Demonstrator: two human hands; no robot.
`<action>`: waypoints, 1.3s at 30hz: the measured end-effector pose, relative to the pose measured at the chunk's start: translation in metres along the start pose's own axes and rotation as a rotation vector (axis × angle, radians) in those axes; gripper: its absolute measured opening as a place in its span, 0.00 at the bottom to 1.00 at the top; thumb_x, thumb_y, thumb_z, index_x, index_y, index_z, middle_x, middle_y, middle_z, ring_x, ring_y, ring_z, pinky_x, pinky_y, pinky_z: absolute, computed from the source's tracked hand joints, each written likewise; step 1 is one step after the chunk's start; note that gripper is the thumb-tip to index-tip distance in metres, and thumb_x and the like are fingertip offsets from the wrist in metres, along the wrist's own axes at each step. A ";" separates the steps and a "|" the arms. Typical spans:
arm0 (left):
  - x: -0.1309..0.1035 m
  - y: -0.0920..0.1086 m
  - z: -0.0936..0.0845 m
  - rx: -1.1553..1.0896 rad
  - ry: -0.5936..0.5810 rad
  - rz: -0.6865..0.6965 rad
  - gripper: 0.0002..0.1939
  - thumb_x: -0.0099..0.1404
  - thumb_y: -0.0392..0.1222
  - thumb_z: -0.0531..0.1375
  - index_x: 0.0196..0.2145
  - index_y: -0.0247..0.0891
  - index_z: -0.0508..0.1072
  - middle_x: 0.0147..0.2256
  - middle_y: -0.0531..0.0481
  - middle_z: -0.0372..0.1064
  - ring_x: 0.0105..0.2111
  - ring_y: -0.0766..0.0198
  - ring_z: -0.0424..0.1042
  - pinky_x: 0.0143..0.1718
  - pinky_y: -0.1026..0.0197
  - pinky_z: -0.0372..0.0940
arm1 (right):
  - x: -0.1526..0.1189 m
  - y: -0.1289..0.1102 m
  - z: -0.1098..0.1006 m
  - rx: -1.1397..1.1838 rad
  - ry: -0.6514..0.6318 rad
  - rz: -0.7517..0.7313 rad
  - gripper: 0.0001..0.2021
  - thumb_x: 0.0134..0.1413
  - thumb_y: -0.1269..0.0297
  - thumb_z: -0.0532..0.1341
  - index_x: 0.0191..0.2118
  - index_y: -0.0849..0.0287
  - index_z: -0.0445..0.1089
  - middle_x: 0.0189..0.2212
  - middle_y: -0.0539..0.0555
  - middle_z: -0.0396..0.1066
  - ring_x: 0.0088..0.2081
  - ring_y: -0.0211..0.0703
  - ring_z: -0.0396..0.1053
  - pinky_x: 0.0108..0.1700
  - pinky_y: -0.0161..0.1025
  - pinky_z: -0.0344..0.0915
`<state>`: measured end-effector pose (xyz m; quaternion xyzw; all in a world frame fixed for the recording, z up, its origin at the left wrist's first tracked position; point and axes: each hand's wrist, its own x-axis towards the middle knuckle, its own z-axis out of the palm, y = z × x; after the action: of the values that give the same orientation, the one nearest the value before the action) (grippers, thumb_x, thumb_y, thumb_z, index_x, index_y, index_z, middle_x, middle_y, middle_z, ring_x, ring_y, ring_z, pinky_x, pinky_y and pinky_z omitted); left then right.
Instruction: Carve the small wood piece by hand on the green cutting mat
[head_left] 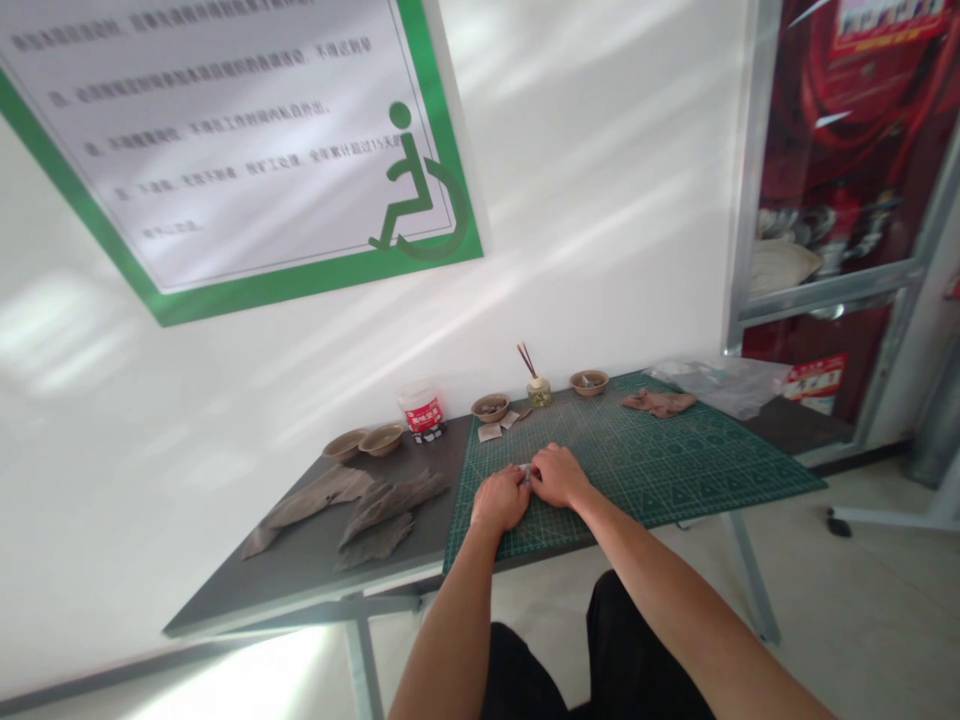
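My left hand (pixel 501 499) and my right hand (pixel 556 476) meet over the green cutting mat (pixel 645 460), near its front left part. Between their fingertips is a small whitish piece (pixel 526 474), partly covered by the fingers; what it is I cannot make out. Both hands have their fingers bent and closed around it. Just behind them on the mat lie pale flat pieces (pixel 490 432), beside a bowl (pixel 491 407) with small brownish items in it.
Grey-brown cloths (pixel 390 508) and two bowls (pixel 382 440) are on the dark table (pixel 247 590) at left. Along the wall stand a red-labelled jar (pixel 423 415), a reed bottle (pixel 538 391) and another bowl (pixel 589 383). A brown cloth (pixel 660 402) and clear plastic (pixel 739 385) lie right.
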<state>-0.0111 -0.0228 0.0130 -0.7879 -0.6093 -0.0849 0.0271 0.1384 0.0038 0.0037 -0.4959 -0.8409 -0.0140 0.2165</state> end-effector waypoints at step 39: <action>-0.001 0.002 0.000 0.022 0.003 0.004 0.19 0.63 0.41 0.47 0.49 0.45 0.69 0.54 0.52 0.63 0.56 0.61 0.58 0.56 0.59 0.55 | 0.006 0.004 0.008 -0.024 0.040 0.114 0.13 0.60 0.63 0.49 0.39 0.60 0.69 0.39 0.59 0.69 0.46 0.47 0.59 0.45 0.41 0.52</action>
<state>-0.0092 -0.0243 0.0132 -0.7886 -0.6087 -0.0792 0.0371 0.1369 0.0126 -0.0020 -0.5450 -0.8066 -0.0216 0.2277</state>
